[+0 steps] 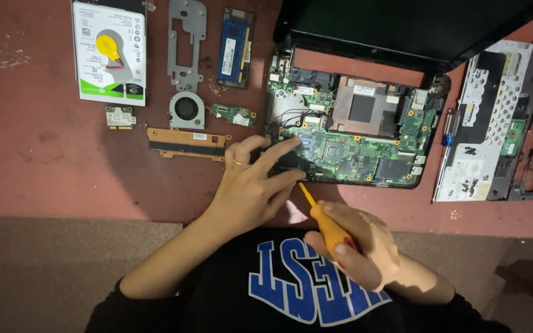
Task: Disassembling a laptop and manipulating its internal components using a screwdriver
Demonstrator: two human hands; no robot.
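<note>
An opened laptop base with its green motherboard [353,145] exposed lies on the reddish table, its black lid [402,24] folded back behind it. My left hand [255,185], with a ring on one finger, rests its fingertips on the board's near left corner. My right hand [356,250] holds a screwdriver with an orange handle [327,228]; its thin tip points at the board's front edge, just beside my left fingers.
Removed parts lie to the left: a hard drive [109,52] with a yellow coin cell on it, a metal bracket [186,43], a memory stick [235,48], a small fan [187,110], a copper heat pipe [186,143], small circuit cards [120,116]. A keyboard frame [495,123] and blue screwdriver [448,129] sit right.
</note>
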